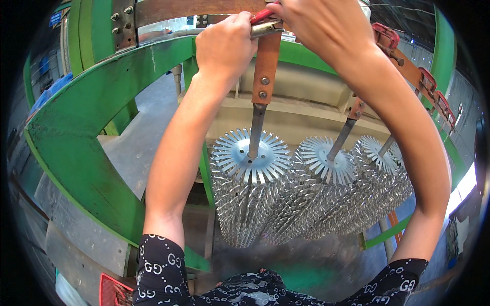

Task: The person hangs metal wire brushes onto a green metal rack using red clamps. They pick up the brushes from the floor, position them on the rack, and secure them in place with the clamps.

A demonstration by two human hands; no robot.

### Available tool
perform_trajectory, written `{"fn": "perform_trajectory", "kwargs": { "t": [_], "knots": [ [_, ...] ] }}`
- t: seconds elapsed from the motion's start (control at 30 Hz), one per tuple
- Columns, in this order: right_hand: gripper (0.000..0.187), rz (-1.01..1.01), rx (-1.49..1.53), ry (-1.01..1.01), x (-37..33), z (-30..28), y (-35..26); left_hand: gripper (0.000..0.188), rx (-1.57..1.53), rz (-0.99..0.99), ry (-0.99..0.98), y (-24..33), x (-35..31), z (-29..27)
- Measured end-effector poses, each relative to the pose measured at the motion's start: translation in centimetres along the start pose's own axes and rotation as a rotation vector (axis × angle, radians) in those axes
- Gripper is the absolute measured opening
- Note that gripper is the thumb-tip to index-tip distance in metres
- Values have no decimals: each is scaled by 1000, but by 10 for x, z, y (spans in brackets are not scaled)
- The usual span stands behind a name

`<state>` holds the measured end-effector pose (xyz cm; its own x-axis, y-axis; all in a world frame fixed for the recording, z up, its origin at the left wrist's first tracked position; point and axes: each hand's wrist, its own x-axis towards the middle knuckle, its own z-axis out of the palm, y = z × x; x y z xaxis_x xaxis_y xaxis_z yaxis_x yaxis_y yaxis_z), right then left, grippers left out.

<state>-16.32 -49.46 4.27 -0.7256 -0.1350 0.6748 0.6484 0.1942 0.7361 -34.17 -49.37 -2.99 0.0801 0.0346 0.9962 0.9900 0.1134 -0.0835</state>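
At the top of the head view my left hand (224,46) is closed in a fist around one end of a red-and-metal clamp (265,28). The clamp lies across the top of an upright copper-coloured bar (266,71). My right hand (321,20) bends over from the right, its fingers closed at the clamp's red part; the upper frame edge cuts off some of this hand. Two bolts fasten the bar to a steel rod (256,127). Below hangs a long stack of toothed metal discs (250,155), tilted away underneath.
More disc stacks (327,159) hang to the right on similar rods. Red C-clamps (387,35) line the copper-coloured rail there. A green steel frame (81,97) curves around the left side. A red basket (113,290) sits low at the left.
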Motion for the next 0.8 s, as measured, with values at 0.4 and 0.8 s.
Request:
{"fn": "perform_trajectory", "kwargs": {
  "t": [0.4, 0.8],
  "knots": [
    [19, -15, -17, 146, 0, 6, 3, 26, 32, -4, 1, -2, 1, 2],
    [21, 89, 487, 230, -12, 9, 7, 27, 4, -75, -86, 4, 3, -2]
  ]
}}
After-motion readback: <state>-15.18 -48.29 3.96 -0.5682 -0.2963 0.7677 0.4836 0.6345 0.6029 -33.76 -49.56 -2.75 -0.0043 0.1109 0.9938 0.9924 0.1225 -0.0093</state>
